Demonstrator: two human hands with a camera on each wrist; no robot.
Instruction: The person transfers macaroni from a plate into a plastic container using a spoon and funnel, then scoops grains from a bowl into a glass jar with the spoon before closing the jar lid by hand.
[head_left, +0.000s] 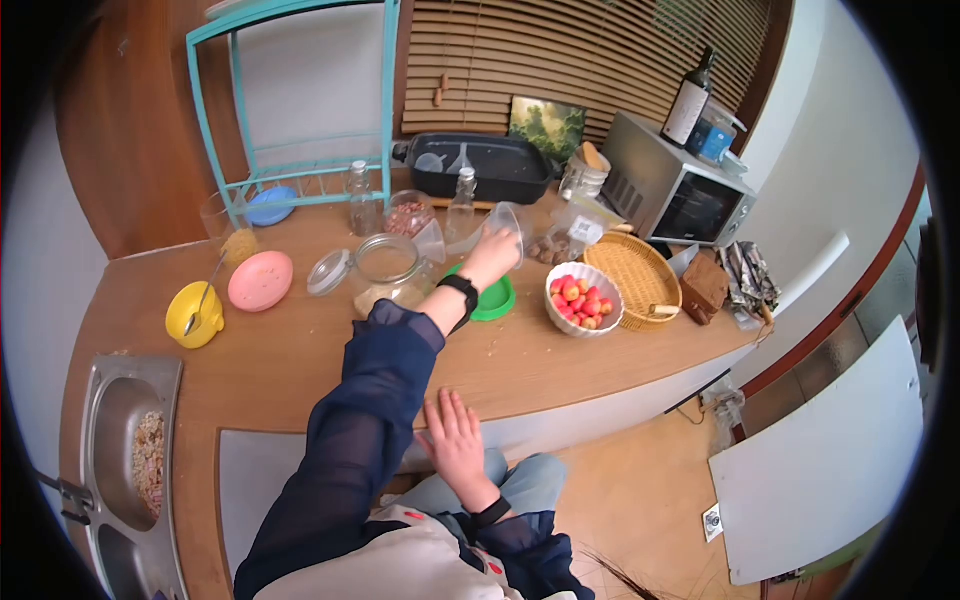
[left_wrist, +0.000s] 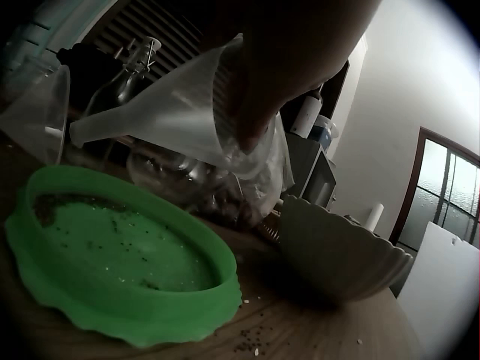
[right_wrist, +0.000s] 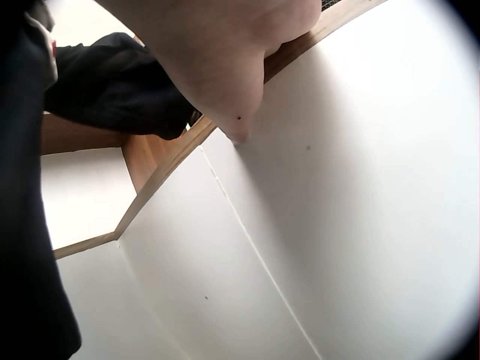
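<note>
My left hand [head_left: 490, 255] reaches across the counter and grips a clear plastic funnel [left_wrist: 176, 105] at its wide mouth, a digit inside the rim. The funnel lies tilted, its spout pointing left in the left wrist view. Below it sits a green dish [left_wrist: 150, 307] with small dark seeds inside. Left of that hand are a second clear funnel [head_left: 430, 242] and a clear glass bottle [head_left: 462, 208] with a swing stopper. My right hand [head_left: 457, 440] rests on the counter's front edge, fingers extended; only part of it shows in the right wrist view.
A white fluted bowl [head_left: 583, 327] of small red fruit and a wicker tray [head_left: 640, 268] stand to the right. Left are a glass jar [head_left: 385, 262], a pink dish [head_left: 261, 281] and a yellow bowl [head_left: 195, 315] with a spoon. Small seeds lie scattered near the green dish.
</note>
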